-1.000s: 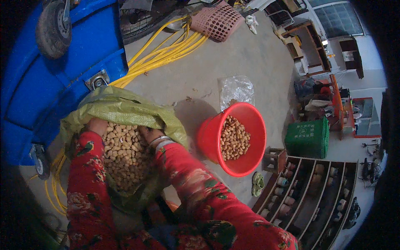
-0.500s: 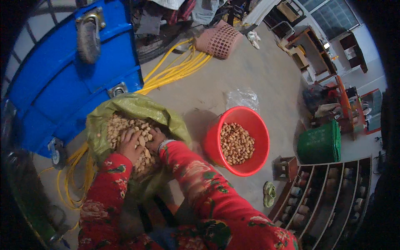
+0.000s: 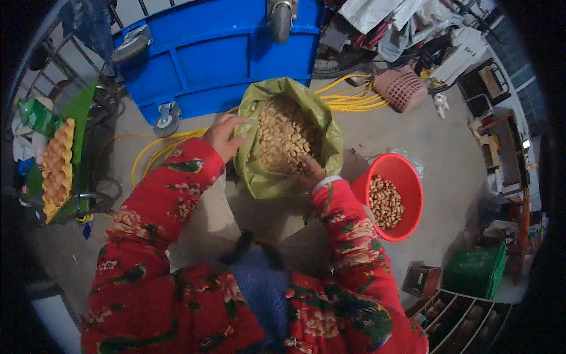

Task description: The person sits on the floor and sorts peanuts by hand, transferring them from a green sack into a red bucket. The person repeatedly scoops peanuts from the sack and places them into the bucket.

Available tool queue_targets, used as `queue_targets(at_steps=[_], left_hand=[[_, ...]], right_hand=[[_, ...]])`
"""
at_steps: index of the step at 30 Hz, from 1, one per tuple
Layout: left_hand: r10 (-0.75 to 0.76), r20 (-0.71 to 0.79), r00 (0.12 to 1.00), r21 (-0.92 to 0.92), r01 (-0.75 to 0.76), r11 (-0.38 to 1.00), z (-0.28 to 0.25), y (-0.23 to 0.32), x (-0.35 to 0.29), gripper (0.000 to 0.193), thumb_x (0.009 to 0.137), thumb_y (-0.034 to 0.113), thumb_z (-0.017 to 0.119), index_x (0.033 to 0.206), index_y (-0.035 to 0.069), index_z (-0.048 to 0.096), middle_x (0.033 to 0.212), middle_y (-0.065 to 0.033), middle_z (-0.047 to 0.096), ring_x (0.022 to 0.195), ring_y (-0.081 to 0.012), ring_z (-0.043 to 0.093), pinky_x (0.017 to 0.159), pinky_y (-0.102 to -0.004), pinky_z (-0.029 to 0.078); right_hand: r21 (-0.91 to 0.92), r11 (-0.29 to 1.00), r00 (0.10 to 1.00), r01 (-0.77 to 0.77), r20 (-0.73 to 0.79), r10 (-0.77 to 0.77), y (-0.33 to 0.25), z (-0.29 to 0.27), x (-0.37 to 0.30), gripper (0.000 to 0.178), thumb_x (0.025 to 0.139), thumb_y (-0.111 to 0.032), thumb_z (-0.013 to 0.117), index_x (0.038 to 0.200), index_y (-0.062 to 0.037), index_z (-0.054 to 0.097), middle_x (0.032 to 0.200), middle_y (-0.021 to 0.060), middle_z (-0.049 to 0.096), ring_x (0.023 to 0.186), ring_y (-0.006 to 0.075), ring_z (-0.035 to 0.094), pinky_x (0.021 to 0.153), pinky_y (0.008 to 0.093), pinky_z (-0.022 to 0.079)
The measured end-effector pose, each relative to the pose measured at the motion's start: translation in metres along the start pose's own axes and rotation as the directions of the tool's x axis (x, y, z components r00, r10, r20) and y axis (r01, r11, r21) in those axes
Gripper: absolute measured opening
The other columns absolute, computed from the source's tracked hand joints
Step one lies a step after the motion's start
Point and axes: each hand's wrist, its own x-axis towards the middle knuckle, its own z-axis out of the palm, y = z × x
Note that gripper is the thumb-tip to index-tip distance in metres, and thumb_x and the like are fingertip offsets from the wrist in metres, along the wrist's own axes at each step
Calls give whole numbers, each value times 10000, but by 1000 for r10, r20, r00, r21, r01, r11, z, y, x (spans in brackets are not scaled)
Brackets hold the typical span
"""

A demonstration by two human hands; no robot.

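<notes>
A yellow-green woven sack (image 3: 257, 187) stands upright with its mouth wide, partly filled with peanuts in their shells (image 3: 283, 137). At the sack's left rim is my left hand (image 3: 224, 137), its thumb and fingers apart, the fingertips against the sack's edge. My right hand (image 3: 312, 174) reaches over the near right rim into the sack. Its fingers are low among the peanuts, shadowed and partly hidden, so whether they hold any does not show. To the right of the sack, a red plastic bucket (image 3: 416, 203) tilts in view with more peanuts (image 3: 385, 203) at its bottom.
Behind the sack is a blue panel on casters (image 3: 215, 62). Yellow hose (image 3: 354, 101) runs past it toward a pink perforated basket (image 3: 401, 88). An egg tray (image 3: 58, 171) is at left. A green folded bin (image 3: 476, 270) and a shelf rack (image 3: 457, 315) are at right.
My view has turned, placing the sack nearer the middle. My left hand has come out of the peanuts to the sack's left rim. The right hand remains in the sack, at its near right side.
</notes>
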Motion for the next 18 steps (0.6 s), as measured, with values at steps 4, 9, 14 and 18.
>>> queue_targets(at_steps=[4,9,14,18], left_hand=[[-11,-48,999,-102,6,995,-27,27,-6,233,637,69,502,870,57,485,811,-111,480,754,-225,488,650,-280,389],[-15,-67,998,-131,6,991,-47,50,-22,213,653,89,500,860,41,496,806,-102,488,729,-205,497,635,-275,392],[-46,-20,999,-126,43,991,-46,58,-40,209,645,68,478,851,42,504,800,-100,490,712,-186,494,632,-268,390],[-60,70,996,-227,75,971,-29,49,-48,217,651,58,480,868,49,496,812,-87,487,724,-179,489,644,-269,386]], right_hand=[[-736,677,1000,-11,7,23,-19,0,-39,493,596,-226,611,1009,-41,417,1013,142,437,978,247,395,802,307,330],[-779,616,993,-116,-80,85,-42,5,-62,433,614,-216,592,1000,-89,443,966,129,471,924,233,435,775,293,346],[-726,642,969,-247,-206,140,-58,26,-91,357,645,-204,566,962,-71,471,879,108,512,818,173,485,693,262,377],[-730,668,988,-142,-142,56,-62,19,-105,311,669,-184,546,937,-43,478,805,98,532,719,159,511,636,264,397]])
